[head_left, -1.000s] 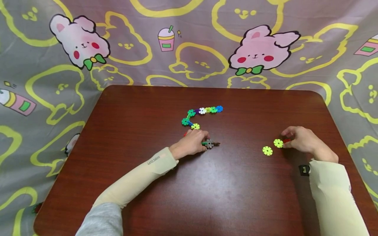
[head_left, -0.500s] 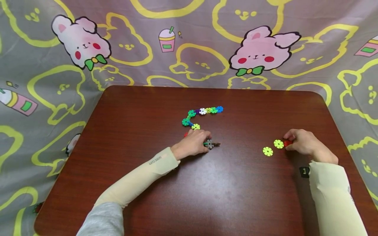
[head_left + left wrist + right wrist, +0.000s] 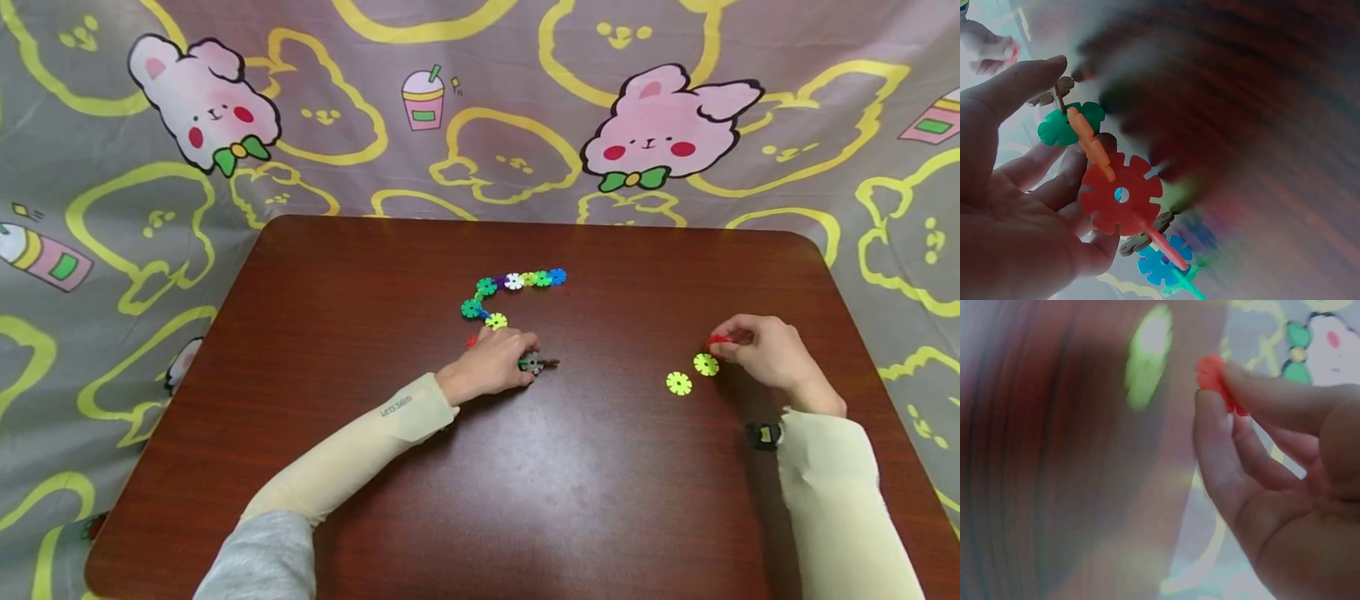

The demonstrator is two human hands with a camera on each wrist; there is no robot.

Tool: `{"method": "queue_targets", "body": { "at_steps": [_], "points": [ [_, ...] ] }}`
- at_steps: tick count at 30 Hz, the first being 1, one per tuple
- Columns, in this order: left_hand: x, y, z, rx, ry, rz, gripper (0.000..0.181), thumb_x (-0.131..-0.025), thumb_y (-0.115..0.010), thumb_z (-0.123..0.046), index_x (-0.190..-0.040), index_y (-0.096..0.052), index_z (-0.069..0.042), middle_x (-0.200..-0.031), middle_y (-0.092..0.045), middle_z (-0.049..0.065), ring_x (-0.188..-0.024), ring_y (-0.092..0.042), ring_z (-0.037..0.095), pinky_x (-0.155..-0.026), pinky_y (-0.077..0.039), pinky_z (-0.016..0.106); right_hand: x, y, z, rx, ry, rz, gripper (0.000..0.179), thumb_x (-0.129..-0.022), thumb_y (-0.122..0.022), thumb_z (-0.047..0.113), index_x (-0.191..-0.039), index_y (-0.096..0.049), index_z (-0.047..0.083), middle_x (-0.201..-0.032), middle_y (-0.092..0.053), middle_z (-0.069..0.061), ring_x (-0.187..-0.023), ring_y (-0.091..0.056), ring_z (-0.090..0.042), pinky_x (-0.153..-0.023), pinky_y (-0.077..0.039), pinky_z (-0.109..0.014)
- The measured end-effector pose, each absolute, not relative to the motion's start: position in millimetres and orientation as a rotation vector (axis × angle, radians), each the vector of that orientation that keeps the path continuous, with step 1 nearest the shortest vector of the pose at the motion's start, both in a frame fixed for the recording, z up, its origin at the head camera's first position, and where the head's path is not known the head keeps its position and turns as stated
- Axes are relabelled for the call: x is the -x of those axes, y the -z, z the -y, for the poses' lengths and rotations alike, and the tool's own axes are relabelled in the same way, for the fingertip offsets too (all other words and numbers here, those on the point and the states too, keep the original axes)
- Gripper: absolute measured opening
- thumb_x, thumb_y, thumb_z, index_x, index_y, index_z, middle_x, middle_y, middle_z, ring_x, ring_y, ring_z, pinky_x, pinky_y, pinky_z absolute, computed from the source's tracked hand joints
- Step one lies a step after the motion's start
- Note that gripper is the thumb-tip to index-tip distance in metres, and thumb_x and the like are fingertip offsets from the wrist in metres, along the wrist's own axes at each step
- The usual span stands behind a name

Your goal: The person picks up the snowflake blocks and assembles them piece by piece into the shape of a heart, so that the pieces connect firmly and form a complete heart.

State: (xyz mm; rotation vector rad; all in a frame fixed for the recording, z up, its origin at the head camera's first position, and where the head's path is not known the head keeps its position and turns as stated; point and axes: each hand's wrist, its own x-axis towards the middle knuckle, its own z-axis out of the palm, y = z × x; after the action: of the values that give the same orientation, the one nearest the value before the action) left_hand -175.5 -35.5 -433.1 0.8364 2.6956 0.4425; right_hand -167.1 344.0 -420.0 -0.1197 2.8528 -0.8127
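Note:
A chain of slotted plastic snowflake discs curves over the table from a blue disc at its far end. My left hand grips the chain's near end, where a grey disc and a brown one stick out past the fingers. In the left wrist view, the thumb and fingers close about a green disc, with an orange disc and a red disc linked beside it. Away to the right, my right hand pinches a loose red snowflake disc between thumb and fingertips.
Two loose yellow-green discs lie on the brown table just left of my right hand. Behind the table hangs a patterned cloth. A black device sits at my right wrist.
My right hand has picked the red disc up from beside the yellow-green discs and moved slightly up and left with it. The left hand stays at the chain's near end, almost still.

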Motion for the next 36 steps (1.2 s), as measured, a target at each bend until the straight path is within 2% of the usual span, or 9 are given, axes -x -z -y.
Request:
{"method": "queue_targets", "body": {
  "at_steps": [3, 5, 9, 15, 19, 27, 36],
  "points": [
    [176.1, 433.2, 36.0, -0.835, -0.451, -2.695, 0.039, -0.083, -0.076, -0.028, -0.117, -0.064, -0.012, -0.110, -0.070, 0.001, -0.100, -0.064, 0.017, -0.081, -0.038, 0.035, 168.4, 416.9, -324.7, 0.058, 1.041, -2.771, 0.023, -0.091, -0.066, 0.018, -0.107, -0.065, 0.001, -0.090, -0.073, -0.015, -0.070, -0.067, -0.009, -0.058, -0.051, -0.025],
    [176.6, 433.2, 36.3, -0.836, -0.459, -2.694, 0.039, -0.083, -0.076, -0.028, -0.117, -0.064, -0.012, -0.109, -0.070, 0.001, -0.099, -0.064, 0.017, -0.081, -0.038, 0.035, 170.0, 417.2, -310.1, 0.043, 1.166, -2.701, 0.027, -0.092, -0.066, 0.021, -0.111, -0.064, 0.001, -0.092, -0.073, -0.011, -0.074, -0.070, -0.011, -0.061, -0.054, -0.026],
    [176.9, 432.8, 37.1, -0.842, -0.469, -2.691, 0.039, -0.083, -0.077, -0.027, -0.117, -0.064, -0.012, -0.109, -0.070, 0.001, -0.099, -0.064, 0.016, -0.080, -0.038, 0.035, 171.7, 423.0, -276.8, 0.057, 1.385, -2.537, 0.029, -0.091, -0.067, 0.017, -0.113, -0.063, -0.002, -0.089, -0.072, -0.002, -0.077, -0.071, -0.013, -0.067, -0.058, -0.028],
    [177.1, 433.3, 38.5, -0.863, -0.459, -2.700, 0.039, -0.083, -0.076, -0.024, -0.118, -0.064, -0.013, -0.110, -0.070, 0.002, -0.101, -0.064, 0.017, -0.080, -0.039, 0.035, 173.0, 434.5, -225.8, 0.078, 1.550, -2.255, 0.029, -0.089, -0.064, -0.001, -0.116, -0.058, -0.012, -0.095, -0.068, -0.020, -0.074, -0.069, -0.013, -0.071, -0.060, -0.033],
    [177.0, 433.6, 38.9, -0.869, -0.461, -2.698, 0.038, -0.084, -0.074, -0.019, -0.120, -0.063, -0.012, -0.113, -0.070, 0.003, -0.103, -0.064, 0.017, -0.081, -0.041, 0.036, 175.2, 442.7, -201.3, 0.052, 1.580, -2.154, 0.028, -0.089, -0.063, -0.004, -0.114, -0.056, -0.016, -0.095, -0.068, -0.021, -0.073, -0.069, -0.013, -0.071, -0.060, -0.033],
    [177.3, 434.1, 39.0, -0.868, -0.478, -2.692, 0.035, -0.084, -0.071, -0.012, -0.119, -0.064, -0.011, -0.114, -0.070, 0.003, -0.106, -0.064, 0.017, -0.085, -0.044, 0.039, 175.6, 449.4, -182.2, -0.008, 1.628, -2.077, 0.027, -0.088, -0.061, -0.008, -0.112, -0.055, -0.017, -0.085, -0.069, -0.010, -0.070, -0.069, -0.012, -0.069, -0.060, -0.032],
    [177.1, 434.3, 40.2, -0.884, -0.469, -2.703, 0.031, -0.085, -0.071, -0.012, -0.115, -0.065, -0.011, -0.111, -0.070, 0.003, -0.104, -0.065, 0.018, -0.086, -0.047, 0.040, 175.9, 452.1, -180.7, -0.049, 1.649, -2.051, 0.027, -0.089, -0.061, -0.008, -0.113, -0.054, -0.018, -0.087, -0.070, -0.012, -0.072, -0.069, -0.011, -0.070, -0.060, -0.031]
  ]
}}
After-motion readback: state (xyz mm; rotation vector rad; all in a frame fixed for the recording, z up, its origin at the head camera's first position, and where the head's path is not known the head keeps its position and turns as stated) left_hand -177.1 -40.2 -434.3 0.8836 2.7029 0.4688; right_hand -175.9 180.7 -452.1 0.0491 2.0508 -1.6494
